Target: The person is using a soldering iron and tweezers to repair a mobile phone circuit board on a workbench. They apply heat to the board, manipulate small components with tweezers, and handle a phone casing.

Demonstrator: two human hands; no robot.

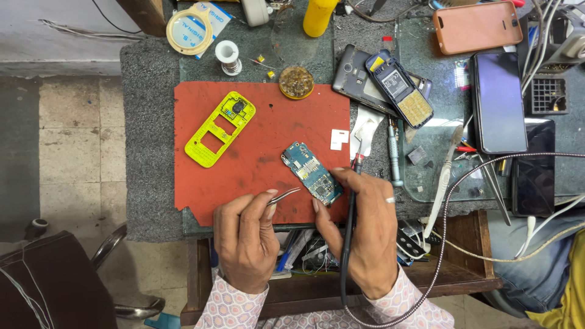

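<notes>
Red rubber mat (pixel 256 176) lies on the table (pixel 152 152), and most of the small parts sit on it. At the far left of the mat is a yellow phone frame (pixel 219 128), lying tilted. Above it, off the mat, are a round roll of tape (pixel 190 28) and a small spool of wire (pixel 229 56). A round brown tin (pixel 297 81) sits at the top edge of the mat.

Next comes the left hand (pixel 244 240). It is closed on thin metal tweezers (pixel 285 195), and the tips point at the blue circuit board (pixel 312 173). The board lies tilted near the middle of the mat, just between the 2 hands.

The right hand (pixel 364 228) is closed on a dark soldering pen (pixel 355 166) with a black cord. Its thumb touches the lower end of the board. The pen tip stands up just right of the board.

Further right are a grey phone back (pixel 356 79), an open blue phone (pixel 399 88), a screwdriver (pixel 394 152), an orange phone (pixel 477 27) and a black phone (pixel 499 100).
</notes>
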